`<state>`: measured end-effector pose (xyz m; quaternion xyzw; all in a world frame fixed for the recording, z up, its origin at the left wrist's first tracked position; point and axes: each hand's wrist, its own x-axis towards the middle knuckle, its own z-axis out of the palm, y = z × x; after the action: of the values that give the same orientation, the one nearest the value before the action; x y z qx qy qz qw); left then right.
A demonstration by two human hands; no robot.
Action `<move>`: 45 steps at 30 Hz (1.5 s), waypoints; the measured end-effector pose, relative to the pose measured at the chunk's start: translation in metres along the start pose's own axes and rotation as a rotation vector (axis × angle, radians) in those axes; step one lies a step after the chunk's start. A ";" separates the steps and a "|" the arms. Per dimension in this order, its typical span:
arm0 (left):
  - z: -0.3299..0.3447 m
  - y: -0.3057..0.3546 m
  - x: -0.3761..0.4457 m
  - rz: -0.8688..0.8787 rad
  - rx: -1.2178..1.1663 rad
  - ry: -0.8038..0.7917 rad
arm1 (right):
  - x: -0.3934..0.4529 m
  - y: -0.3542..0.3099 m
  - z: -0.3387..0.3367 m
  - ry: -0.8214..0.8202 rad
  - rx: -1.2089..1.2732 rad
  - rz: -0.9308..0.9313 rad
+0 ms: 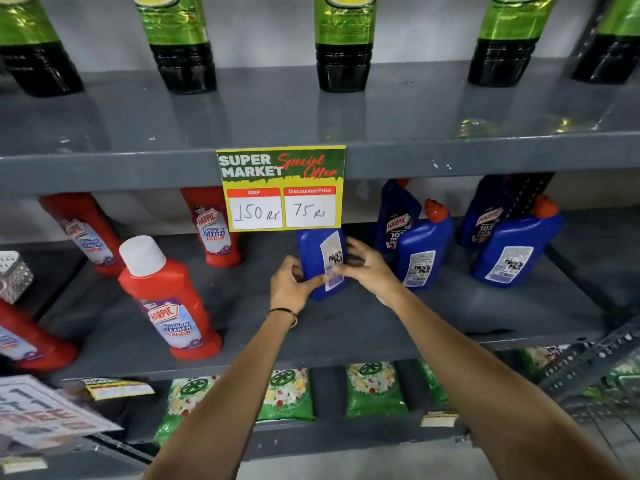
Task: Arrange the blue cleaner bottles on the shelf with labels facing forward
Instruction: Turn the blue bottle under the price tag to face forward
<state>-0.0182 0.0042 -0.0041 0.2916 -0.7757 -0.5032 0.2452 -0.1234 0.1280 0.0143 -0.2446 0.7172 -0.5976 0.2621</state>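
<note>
A blue cleaner bottle (pixel 313 258) stands on the grey middle shelf (pixel 346 327) under the price sign, its back label turned toward me. My left hand (pixel 292 284) grips its lower left side and my right hand (pixel 367 268) holds its right side. To the right stand two pairs of blue bottles: in each pair a front bottle (pixel 420 251) (pixel 512 249) shows its back label, and a rear bottle (pixel 396 216) (pixel 485 213) shows its front label.
Several red cleaner bottles (pixel 169 296) stand on the left of the same shelf. A yellow price sign (pixel 281 188) hangs from the upper shelf edge. Green-labelled dark bottles (pixel 343 43) line the upper shelf; green packets (pixel 287 393) fill the lower one.
</note>
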 end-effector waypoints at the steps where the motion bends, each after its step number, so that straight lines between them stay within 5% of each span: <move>1: 0.002 0.002 -0.004 0.012 0.018 0.041 | -0.003 -0.001 0.005 -0.010 -0.001 0.000; 7: 0.009 0.017 -0.032 0.169 0.164 0.089 | -0.009 -0.002 0.026 0.050 0.042 -0.030; 9: 0.001 0.016 -0.028 0.170 0.125 -0.011 | -0.011 -0.002 0.022 0.053 0.125 -0.041; 13: -0.026 0.008 -0.009 -0.104 -0.353 -0.308 | -0.015 -0.004 0.007 -0.065 0.259 -0.066; 20: -0.023 0.001 0.006 -0.274 -0.567 -0.683 | -0.012 -0.010 -0.012 -0.361 0.451 -0.002; 32: 0.003 -0.012 0.000 -0.217 -0.139 -0.102 | -0.003 0.009 -0.018 -0.283 0.356 0.069; 45: 0.020 -0.023 -0.014 -0.285 0.026 0.006 | -0.005 0.026 -0.017 0.020 0.196 0.141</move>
<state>-0.0169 0.0197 -0.0346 0.4034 -0.7321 -0.5221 0.1696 -0.1318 0.1480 -0.0084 -0.1609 0.6732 -0.6473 0.3192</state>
